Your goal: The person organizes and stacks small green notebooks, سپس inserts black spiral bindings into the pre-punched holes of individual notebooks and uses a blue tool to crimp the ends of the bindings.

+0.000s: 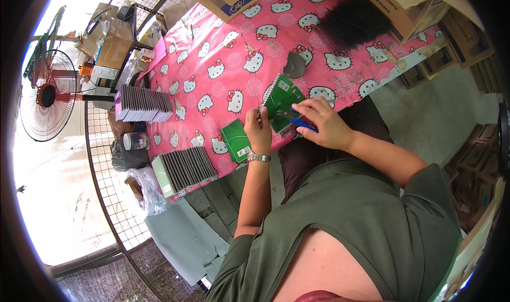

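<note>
Gripping green notebook [284,103] w/ left hand [258,131], right hand [324,122] clamped on blue tool [304,124] at its edge; prob binding step, next needs steady alignment.

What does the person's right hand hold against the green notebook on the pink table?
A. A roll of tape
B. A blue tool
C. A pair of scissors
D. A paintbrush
B: the right hand grips a blue tool laid on the green notebook, while the left hand steadies the notebook's edge.
</note>
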`<act>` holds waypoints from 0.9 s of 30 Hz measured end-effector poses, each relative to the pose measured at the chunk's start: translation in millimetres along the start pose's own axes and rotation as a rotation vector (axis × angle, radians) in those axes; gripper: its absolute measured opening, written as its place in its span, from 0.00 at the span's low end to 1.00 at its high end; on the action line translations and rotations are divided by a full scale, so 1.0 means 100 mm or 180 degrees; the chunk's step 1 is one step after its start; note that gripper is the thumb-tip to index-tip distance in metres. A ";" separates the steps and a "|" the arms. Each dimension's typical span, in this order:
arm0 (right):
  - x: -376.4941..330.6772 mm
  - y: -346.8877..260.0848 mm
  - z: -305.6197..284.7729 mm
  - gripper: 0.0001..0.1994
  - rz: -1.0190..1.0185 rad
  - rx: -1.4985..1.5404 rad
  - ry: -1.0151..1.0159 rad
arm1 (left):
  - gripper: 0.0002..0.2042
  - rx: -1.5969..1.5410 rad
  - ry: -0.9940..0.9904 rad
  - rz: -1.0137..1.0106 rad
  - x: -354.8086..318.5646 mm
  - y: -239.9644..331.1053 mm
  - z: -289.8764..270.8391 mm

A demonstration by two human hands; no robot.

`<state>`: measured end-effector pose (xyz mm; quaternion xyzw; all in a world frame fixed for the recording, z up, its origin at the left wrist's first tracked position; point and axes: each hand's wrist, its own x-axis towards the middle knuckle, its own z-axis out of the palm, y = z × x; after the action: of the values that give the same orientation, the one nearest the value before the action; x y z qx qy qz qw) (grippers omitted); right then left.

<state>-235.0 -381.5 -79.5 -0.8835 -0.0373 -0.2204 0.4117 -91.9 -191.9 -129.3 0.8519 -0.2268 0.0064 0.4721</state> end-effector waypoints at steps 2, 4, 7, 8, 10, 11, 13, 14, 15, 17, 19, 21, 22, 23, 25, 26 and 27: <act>0.00 -0.04 0.09 0.28 0.0000 -0.0018 -0.0025 | 0.10 0.0016 0.0101 0.0044 0.00 0.07 0.00; 0.01 -0.08 0.12 0.27 0.0047 0.0034 -0.0108 | 0.10 -0.0295 0.0451 0.0236 0.00 0.12 0.06; 0.06 -0.12 0.18 0.28 -0.0026 0.0080 -0.0233 | 0.09 0.0460 0.0354 0.0560 0.04 0.00 0.01; 0.07 -0.13 0.19 0.28 -0.0021 0.0076 -0.0207 | 0.09 0.0542 0.0261 0.0468 0.03 -0.05 -0.01; 0.09 -0.14 0.22 0.28 0.0000 0.0063 -0.0153 | 0.08 0.0698 0.0065 0.0285 0.04 -0.07 -0.05; 0.12 -0.15 0.24 0.28 -0.0027 -0.0008 -0.0127 | 0.07 0.0373 0.0214 0.0304 0.03 -0.04 -0.01; 0.19 -0.18 0.26 0.27 -0.0080 -0.0146 -0.0074 | 0.05 -0.0275 0.0509 0.0337 0.00 0.05 0.07; 0.21 -0.18 0.27 0.28 -0.0085 -0.0218 -0.0088 | 0.05 -0.0085 0.0472 0.0389 0.00 0.04 0.06; 0.23 -0.17 0.29 0.28 -0.0091 -0.0290 -0.0102 | 0.04 0.0104 0.0435 0.0440 -0.01 0.01 0.04; 0.26 -0.18 0.31 0.28 -0.0136 -0.0422 -0.0110 | 0.05 0.0318 0.0346 0.0555 -0.01 -0.09 -0.01; 0.29 -0.20 0.31 0.28 -0.0197 -0.0556 -0.0096 | 0.06 0.0353 0.0225 0.0686 0.01 -0.15 -0.04; 0.30 -0.20 0.32 0.28 -0.0247 -0.0593 -0.0107 | 0.08 -0.0409 0.0445 0.0536 0.00 -0.12 0.05; 0.30 -0.19 0.32 0.28 -0.0259 -0.0615 -0.0101 | 0.09 -0.0791 0.0538 0.0465 0.00 -0.08 0.08; 0.31 -0.19 0.32 0.27 -0.0269 -0.0662 -0.0078 | 0.09 -0.0645 0.0507 0.0467 0.00 -0.06 0.07; 0.33 -0.20 0.33 0.27 -0.0294 -0.0744 -0.0037 | 0.09 -0.0340 0.0452 0.0466 -0.01 -0.03 0.02; 0.34 -0.21 0.33 0.26 -0.0284 -0.0757 -0.0059 | 0.09 -0.0277 0.0404 0.0433 -0.01 -0.08 0.01; 0.35 -0.23 0.32 0.26 -0.0273 -0.0771 -0.0082 | 0.09 -0.0215 0.0356 0.0401 -0.02 -0.15 0.00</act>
<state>-197.8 -346.6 -66.4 -0.9270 -0.0535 -0.2294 0.2917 -87.7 -185.0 -141.5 0.8178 -0.2533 0.0760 0.5111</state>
